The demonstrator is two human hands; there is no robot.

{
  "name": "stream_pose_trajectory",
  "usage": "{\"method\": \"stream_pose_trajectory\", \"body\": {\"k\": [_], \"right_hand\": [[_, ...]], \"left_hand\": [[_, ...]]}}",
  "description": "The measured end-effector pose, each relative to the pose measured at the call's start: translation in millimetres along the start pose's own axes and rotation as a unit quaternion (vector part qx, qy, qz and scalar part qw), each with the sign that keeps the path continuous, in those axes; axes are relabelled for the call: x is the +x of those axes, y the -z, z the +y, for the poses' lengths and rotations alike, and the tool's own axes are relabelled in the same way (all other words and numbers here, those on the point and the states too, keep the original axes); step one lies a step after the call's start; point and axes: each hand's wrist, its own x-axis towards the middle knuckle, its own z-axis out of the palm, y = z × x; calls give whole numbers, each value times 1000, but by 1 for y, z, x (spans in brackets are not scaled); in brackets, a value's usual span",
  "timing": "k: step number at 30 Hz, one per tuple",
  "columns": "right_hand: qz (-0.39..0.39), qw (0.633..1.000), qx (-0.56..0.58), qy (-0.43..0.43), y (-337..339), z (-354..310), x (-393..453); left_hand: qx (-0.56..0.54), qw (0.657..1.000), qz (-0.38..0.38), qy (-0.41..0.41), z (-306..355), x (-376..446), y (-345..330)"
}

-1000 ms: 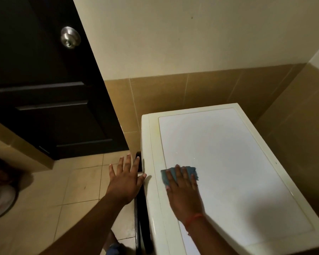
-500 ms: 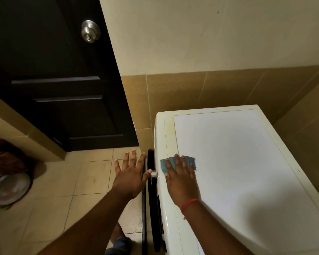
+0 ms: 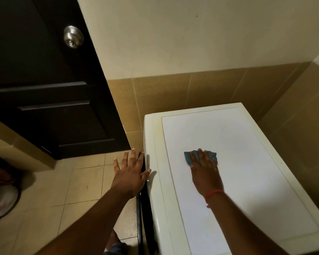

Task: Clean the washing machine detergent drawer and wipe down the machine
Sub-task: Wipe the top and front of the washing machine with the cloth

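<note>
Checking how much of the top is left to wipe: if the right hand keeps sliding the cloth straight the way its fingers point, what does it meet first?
Probably nothing soon: the right hand presses the blue cloth flat on the washing machine's top, and bare white panel lies ahead, then likely the back rim before the tiled wall.

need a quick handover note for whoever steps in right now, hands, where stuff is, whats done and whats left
Right hand: flat, fingers straight, pressing the blue cloth onto the white top panel of the washing machine, left of the middle.
Left hand: open, fingers spread, at the machine's front top edge beside the dark door rim; holds nothing.
Done: the top is being wiped; how much is covered cannot be told.
Left: the rest of the top, the front and sides. The detergent drawer is not in view, so its state is unknown.
</note>
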Motion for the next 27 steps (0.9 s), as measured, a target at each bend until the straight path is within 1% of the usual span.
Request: {"method": "stream_pose_trajectory", "body": {"k": [2, 3, 4, 6, 7, 8, 10, 11, 12, 14, 15, 16, 18, 19, 20, 22, 23, 24, 26, 27], "right_hand": [[1, 995, -17, 95, -3, 6, -10], [7, 992, -24, 126, -3, 18, -14], [11, 994, -17, 108, 1, 32, -14], [13, 1000, 10, -18, 10, 55, -18], [15, 998, 10, -53, 11, 60, -22], [21, 999, 5, -41, 9, 62, -28], [14, 997, -10, 70, 5, 74, -37], [13, 995, -15, 102, 8, 88, -39], [10, 996, -15, 85, 11, 102, -39], [8, 999, -7, -42, 19, 126, -43], [17, 997, -8, -81, 21, 131, -46], [20, 997, -8, -74, 19, 134, -50], [7, 1000, -1, 12, 17, 148, -57], [3, 1000, -3, 30, 20, 161, -57], [-1, 1000, -10, 2, 23, 176, -56], [13, 993, -14, -119, 30, 194, -56], [29, 989, -12, -146, 31, 196, -57], [33, 990, -10, -136, 28, 196, -58], [14, 998, -11, -56, 26, 206, -57], [5, 999, -15, -37, 27, 217, -53]], "left_hand": [[-5, 1000, 2, -14, 13, 2, 1], [-5, 1000, 2, -24, 22, 2, 2], [-3, 999, 2, -33, 28, 2, 3], [0, 999, 1, -42, 43, 1, 3], [-1, 999, 1, -44, 49, 1, 2], [-1, 999, 0, -46, 57, 0, 2], [4, 999, -2, -54, 73, -1, -2], [6, 998, -1, -59, 81, -2, -4], [4, 998, 1, -61, 87, -3, -6], [-4, 998, 2, -57, 105, -5, -11], [-8, 998, 4, -56, 115, -5, -14], [-11, 998, 7, -57, 124, -6, -17], [-14, 998, 11, -68, 141, -8, -20], [-15, 997, 13, -73, 148, -9, -21], [-16, 997, 13, -74, 154, -11, -23], [-9, 997, 15, -70, 161, -14, -24], [-8, 998, 17, -67, 164, -15, -25], [-8, 998, 16, -65, 165, -17, -25], [-6, 998, 12, -62, 164, -19, -24], [-4, 998, 11, -58, 163, -19, -24]]}}
